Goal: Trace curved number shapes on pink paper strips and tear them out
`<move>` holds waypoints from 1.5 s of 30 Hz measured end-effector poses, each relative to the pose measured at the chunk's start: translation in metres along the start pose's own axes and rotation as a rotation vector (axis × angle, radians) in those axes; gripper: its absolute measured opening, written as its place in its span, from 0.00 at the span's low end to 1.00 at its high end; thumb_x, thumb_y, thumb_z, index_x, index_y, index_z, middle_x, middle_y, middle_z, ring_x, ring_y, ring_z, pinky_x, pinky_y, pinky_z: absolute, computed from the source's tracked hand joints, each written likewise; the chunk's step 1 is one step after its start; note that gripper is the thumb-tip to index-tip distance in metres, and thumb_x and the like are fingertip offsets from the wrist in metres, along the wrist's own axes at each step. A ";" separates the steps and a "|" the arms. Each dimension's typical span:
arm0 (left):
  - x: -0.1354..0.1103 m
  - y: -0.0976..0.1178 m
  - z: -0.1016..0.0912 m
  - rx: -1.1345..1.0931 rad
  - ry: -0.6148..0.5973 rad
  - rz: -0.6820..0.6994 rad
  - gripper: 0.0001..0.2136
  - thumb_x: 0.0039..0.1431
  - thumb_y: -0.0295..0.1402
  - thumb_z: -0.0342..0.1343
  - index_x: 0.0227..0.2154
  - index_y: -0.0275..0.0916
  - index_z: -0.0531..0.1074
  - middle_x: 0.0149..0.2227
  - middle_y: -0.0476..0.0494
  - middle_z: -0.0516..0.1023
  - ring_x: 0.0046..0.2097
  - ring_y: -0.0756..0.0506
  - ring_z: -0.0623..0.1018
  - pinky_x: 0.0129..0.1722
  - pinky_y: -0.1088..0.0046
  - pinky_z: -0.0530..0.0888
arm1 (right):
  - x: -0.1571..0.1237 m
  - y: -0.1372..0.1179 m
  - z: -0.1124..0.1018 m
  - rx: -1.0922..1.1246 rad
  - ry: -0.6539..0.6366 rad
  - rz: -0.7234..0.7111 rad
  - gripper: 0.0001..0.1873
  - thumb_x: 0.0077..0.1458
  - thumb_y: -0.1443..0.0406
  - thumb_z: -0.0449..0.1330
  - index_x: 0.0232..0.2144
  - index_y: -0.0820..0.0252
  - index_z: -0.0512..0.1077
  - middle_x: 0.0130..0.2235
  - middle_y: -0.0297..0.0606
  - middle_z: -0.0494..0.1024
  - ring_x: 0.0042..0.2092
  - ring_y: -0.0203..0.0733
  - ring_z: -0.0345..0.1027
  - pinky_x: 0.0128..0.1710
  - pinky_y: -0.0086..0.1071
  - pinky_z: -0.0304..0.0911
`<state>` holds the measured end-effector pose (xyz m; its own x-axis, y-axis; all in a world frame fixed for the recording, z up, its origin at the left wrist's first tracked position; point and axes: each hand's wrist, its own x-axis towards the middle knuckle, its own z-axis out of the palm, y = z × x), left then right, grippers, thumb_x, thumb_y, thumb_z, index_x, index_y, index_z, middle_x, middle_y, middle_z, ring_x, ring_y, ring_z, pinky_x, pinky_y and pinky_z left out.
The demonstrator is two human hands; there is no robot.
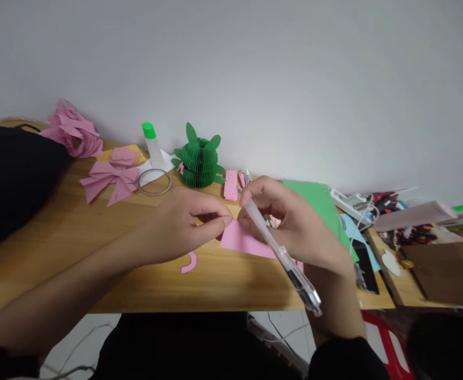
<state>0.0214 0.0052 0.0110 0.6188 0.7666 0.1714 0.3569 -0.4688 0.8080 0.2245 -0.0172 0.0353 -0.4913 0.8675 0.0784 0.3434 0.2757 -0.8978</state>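
My left hand (184,224) is closed in a pinch on the left edge of a pink paper sheet (243,240) lying on the wooden table (57,253). My right hand (290,221) is wrapped round a clear pen (282,258), whose tip points down toward the sheet's upper edge and whose cap end sticks out toward me. A small pink curved scrap (190,263) lies just below my left hand.
At the back stand a green honeycomb paper cactus (199,158), a glue bottle with a green cap (152,145), a tape ring (154,181), pink paper bows (111,179) and more pink strips (230,184). Green paper (318,203) and cluttered supplies (413,227) lie right. A black bag (10,174) sits left.
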 end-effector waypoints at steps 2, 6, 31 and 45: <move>-0.005 -0.007 -0.001 -0.011 0.006 -0.010 0.14 0.56 0.30 0.48 0.16 0.37 0.67 0.17 0.54 0.67 0.21 0.55 0.64 0.21 0.80 0.57 | -0.004 0.002 -0.003 0.026 0.017 0.031 0.12 0.54 0.75 0.60 0.36 0.55 0.64 0.27 0.24 0.69 0.27 0.29 0.62 0.26 0.25 0.59; -0.015 -0.023 -0.003 -0.013 0.044 -0.047 0.13 0.56 0.32 0.50 0.19 0.37 0.72 0.21 0.52 0.75 0.23 0.54 0.70 0.22 0.81 0.62 | -0.020 0.010 -0.011 0.104 0.075 0.125 0.10 0.55 0.69 0.64 0.35 0.56 0.65 0.26 0.25 0.71 0.26 0.29 0.63 0.25 0.26 0.59; -0.096 -0.101 0.083 0.235 0.091 -0.234 0.10 0.64 0.35 0.52 0.34 0.38 0.77 0.38 0.39 0.82 0.39 0.41 0.80 0.42 0.60 0.76 | -0.071 0.155 0.119 -0.514 0.481 0.177 0.15 0.58 0.65 0.56 0.49 0.57 0.68 0.52 0.50 0.78 0.58 0.56 0.69 0.55 0.53 0.65; -0.169 -0.102 0.081 0.509 -0.010 0.457 0.16 0.68 0.21 0.46 0.54 0.39 0.70 0.45 0.44 0.83 0.48 0.45 0.80 0.48 0.69 0.76 | -0.073 0.162 0.125 -0.488 0.564 0.167 0.14 0.62 0.61 0.54 0.50 0.56 0.67 0.53 0.49 0.79 0.56 0.55 0.71 0.54 0.54 0.66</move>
<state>-0.0633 -0.1122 -0.1456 0.7912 0.4397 0.4250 0.3412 -0.8942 0.2899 0.2154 -0.0877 -0.1698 0.0361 0.9577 0.2854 0.7564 0.1605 -0.6341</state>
